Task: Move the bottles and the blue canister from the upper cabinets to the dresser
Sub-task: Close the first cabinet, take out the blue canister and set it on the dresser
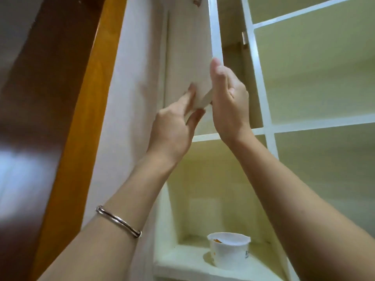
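Observation:
I look up into the white upper cabinet point(261, 130). Both hands are on the lower corner of its white door point(188, 57), which stands ajar. My left hand point(174, 126) pinches the bottom corner of the door between thumb and fingers. My right hand point(229, 98) grips the door's free edge just above, thumb pointing up along it. The shelves that show hold no bottle and no blue canister. A white plastic cup point(230, 249) stands on the lowest shelf, below my arms.
A brown and orange wooden door frame point(81, 118) runs up the left side, next to the cabinet's white side panel point(129, 98). A metal hinge point(244, 37) sits inside the cabinet at upper right. A silver bangle point(118, 221) is on my left wrist.

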{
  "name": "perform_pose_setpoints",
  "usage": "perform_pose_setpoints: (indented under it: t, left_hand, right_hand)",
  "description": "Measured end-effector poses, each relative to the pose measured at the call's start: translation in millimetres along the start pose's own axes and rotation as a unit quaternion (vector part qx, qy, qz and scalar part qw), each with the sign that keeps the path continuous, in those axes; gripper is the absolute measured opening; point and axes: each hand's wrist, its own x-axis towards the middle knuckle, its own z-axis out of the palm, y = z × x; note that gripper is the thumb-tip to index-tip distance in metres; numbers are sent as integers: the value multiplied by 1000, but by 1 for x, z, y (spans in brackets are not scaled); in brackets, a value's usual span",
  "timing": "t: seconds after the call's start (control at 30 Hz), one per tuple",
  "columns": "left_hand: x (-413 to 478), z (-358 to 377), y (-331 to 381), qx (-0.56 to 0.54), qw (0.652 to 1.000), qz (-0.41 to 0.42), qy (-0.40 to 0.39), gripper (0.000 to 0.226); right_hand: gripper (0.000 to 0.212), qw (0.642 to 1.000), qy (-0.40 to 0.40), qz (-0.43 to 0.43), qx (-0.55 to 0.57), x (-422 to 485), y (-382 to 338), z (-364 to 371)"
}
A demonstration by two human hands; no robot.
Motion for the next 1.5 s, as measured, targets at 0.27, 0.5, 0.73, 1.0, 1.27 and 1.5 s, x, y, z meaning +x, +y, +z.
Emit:
perform_pose_setpoints:
  t: [0.27,0.5,0.73,1.0,1.27,1.5]
  left_hand:
    - [7,33,20,172,984,40,-7,50]
    - [11,66,24,233,967,11,-102,51]
    - [2,95,11,161,976,-6,-144,62]
    - [4,109,2,210,960,-14,-184,67]
    - [3,107,0,183,968,-24,-172,64]
    - [-2,98,-2,155,975,-12,-161,61]
  right_hand:
    - [28,976,7,-62,-207,11,18,-59]
    - [38,927,12,6,-374,12,41,-80]
    - [57,902,-12,99,-420,13,58,-88]
    - [44,870,-2,120,-478,17,72,-89]
    - [46,884,-12,142,-446,16,67,-93]
    - [45,890,-19,165,-424,13,56,-96]
